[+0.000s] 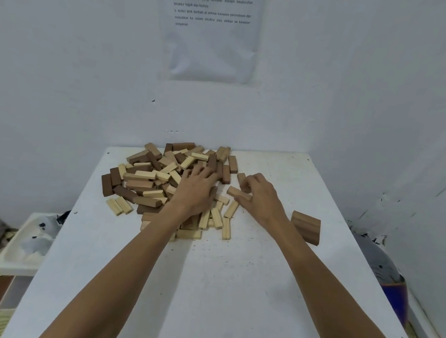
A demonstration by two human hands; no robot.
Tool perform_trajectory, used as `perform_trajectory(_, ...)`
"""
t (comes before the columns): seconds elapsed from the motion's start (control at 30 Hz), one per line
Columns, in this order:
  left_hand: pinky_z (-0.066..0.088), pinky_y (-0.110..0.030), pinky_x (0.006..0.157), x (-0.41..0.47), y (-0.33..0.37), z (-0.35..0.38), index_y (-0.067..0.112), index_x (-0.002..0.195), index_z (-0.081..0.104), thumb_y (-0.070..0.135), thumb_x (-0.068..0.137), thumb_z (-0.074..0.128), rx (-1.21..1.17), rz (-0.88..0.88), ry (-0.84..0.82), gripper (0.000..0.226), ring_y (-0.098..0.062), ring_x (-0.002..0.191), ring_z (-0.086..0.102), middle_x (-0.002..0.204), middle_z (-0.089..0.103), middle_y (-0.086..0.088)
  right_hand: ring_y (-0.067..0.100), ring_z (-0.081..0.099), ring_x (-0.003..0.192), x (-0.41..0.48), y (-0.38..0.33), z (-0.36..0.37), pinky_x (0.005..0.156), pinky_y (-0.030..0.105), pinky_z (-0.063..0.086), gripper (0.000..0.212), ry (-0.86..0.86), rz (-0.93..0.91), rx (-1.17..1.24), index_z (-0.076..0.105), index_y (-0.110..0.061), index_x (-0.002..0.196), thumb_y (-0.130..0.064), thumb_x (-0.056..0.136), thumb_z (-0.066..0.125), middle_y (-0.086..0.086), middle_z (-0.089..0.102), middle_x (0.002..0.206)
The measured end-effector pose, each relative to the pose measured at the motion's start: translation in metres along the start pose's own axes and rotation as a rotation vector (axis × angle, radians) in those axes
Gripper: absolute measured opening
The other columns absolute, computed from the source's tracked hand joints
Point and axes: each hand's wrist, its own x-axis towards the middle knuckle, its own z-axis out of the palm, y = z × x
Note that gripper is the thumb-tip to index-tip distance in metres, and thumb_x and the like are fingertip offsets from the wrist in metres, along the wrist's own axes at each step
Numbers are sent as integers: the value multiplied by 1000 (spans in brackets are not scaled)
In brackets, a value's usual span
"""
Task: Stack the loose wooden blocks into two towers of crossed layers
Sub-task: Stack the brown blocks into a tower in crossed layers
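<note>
Wooden blocks lie beneath left hand (right hand pinches a block).

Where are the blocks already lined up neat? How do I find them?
Find the white table, then look right of the big messy pile of blocks. Near the table's right edge sits a neat brown group, alone, its blocks pressed side by side while the others lie jumbled.

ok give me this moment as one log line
phase: picking blocks | left hand: rests on loose pile | right hand: holds tan block | brown row: on table, right of pile | towers: not yet stacked
</note>
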Motion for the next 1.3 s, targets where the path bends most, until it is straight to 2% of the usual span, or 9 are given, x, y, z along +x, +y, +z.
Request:
perform_trajectory(0.17, 33, -48, 106, 15, 6, 4, 28, 141, 53, 36, 104, 40, 38, 20, -9, 40, -27, 137, 32, 147, 43, -2, 25, 57, 113, 2, 11, 13, 88, 32, 47, 57, 35, 91, 5, 45, -14, 140, -26, 91, 72, 8, 59, 126)
perform_trajectory(0.27, 32, -48, 105, 12, 8, 5, 29, 137, 59, 41, 104, 41, 30, 3, 23, 40, -26, 138, 32, 147, 44, -1, 25, 56, 111, 5, 21, 14, 87, 26, 42, 71, 46, 120, 12, 34, -8, 149, -17, 90, 73, 8, 56, 120)
perform_trajectory(0.4, 32, -46, 101, 4, 14, 2, 25, 114, 66, 51, 99, 48, -17, 5, 86, 35, -23, 127, 41, 130, 56, 1, 31, 53, 111, 4, 27, 12, 94, 46, 51, 79, 50, 176, 56, 28, -9, 151, -18, 86, 73, 14, 52, 120)
perform_trajectory(0.47, 32, -46, 100, 5, 19, 2, 24, 106, 64, 57, 95, 51, -34, -38, 90, 37, -23, 122, 45, 123, 60, 1, 32, 52, 114, 2, 27, 13, 95, 44, 50, 82, 55, 201, -3, 24, -10, 153, -23, 88, 73, 16, 52, 127)
perform_trajectory(0.7, 32, -50, 101, 12, 41, -5, 10, 136, 46, 49, 98, 54, -144, -312, 90, 55, -31, 132, 44, 127, 62, -13, 24, 57, 101, 0, 22, 4, 83, 31, 49, 92, 50, 198, 16, 16, -17, 157, -20, 87, 76, 15, 56, 118)
perform_trajectory(0.77, 35, -51, 100, 12, 41, -7, 13, 126, 51, 49, 96, 58, -215, -318, 143, 48, -31, 123, 52, 114, 66, -10, 24, 57, 100, -6, 18, -1, 80, 32, 50, 93, 63, 194, 3, 15, -19, 156, -24, 86, 76, 13, 56, 115)
perform_trajectory(0.93, 54, -37, 76, -23, 40, -21, 12, 122, 56, 29, 91, 73, -576, -209, 244, 40, -19, 92, 65, 91, 68, 2, 21, 52, 103, -49, -3, -23, 79, 29, 41, 89, 52, 172, 94, 18, -20, 156, -23, 87, 74, 5, 57, 111)
perform_trajectory(1.17, 52, -22, 75, -112, 55, -20, 16, 121, 56, 17, 85, 81, -698, -173, 271, 43, -4, 86, 63, 90, 68, 9, 14, 48, 113, -143, -16, -44, 95, 31, 43, 92, -123, 141, 155, 18, -29, 157, -24, 85, 76, -8, 57, 116)
perform_trajectory(1.3, 47, -13, 67, -156, 73, -15, 18, 120, 56, 23, 85, 82, -743, -144, 200, 44, 1, 82, 62, 88, 68, 11, 6, 38, 122, -178, -14, -44, 103, 30, 23, 95, -270, 77, 70, 14, -38, 156, -24, 82, 71, -23, 55, 120)
